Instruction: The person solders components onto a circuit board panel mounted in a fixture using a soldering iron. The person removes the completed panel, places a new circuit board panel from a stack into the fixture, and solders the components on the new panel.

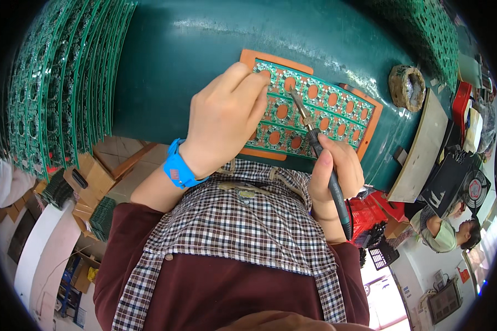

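the right hand (342, 168) grips a soldering iron (315, 140); a slip could burn the circuit board (331, 113) or left hand (223, 110), whose grasp i can't tell.

A glossy dark green worktop (160, 71) is streaked with reflected light. Pale floor tiles (128, 145) are glimpsed below its left side. At lower right, a white wall (418, 271) is seen beside a brightly lit opening (386, 304).
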Available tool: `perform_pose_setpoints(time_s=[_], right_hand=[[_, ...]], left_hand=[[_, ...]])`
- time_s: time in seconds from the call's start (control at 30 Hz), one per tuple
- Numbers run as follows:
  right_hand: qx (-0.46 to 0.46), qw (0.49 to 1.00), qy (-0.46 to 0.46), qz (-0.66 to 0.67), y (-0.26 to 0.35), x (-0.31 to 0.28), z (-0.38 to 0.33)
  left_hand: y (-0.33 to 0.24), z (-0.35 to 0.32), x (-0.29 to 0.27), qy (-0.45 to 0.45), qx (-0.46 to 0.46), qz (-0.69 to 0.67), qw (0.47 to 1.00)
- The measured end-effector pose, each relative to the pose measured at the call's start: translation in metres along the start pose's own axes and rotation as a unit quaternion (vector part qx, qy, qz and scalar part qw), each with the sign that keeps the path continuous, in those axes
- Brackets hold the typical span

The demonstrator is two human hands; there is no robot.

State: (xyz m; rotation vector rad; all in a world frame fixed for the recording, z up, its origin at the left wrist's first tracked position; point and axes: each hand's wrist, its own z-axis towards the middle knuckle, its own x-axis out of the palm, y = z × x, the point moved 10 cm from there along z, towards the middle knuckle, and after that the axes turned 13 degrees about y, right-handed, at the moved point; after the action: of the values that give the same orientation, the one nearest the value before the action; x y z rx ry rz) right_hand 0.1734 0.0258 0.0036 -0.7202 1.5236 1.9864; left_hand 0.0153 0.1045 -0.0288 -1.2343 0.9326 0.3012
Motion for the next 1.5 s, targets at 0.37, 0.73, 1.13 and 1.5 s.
perform_pose_setpoints(time_s=[0.37,0.73,1.13,1.5], right_hand=[[-0.034,0.999,-0.002,0.015,0.008,0.005,0.005],[-0.030,0.999,0.021,-0.009,0.013,0.013,0.019],[-0.084,0.996,0.029,0.012,0.024,0.002,-0.006],[-0.086,0.996,0.010,0.003,0.019,0.008,-0.016]], left_hand=[[-0.011,0.002,0.007,0.007,0.050,0.012,0.999],[0.002,0.007,0.005,-0.005,-0.005,-0.025,1.000],[-0.002,-0.014,0.003,0.031,-0.008,-0.081,0.996],[0.007,-0.013,0.012,0.055,-0.033,-0.097,0.993]])
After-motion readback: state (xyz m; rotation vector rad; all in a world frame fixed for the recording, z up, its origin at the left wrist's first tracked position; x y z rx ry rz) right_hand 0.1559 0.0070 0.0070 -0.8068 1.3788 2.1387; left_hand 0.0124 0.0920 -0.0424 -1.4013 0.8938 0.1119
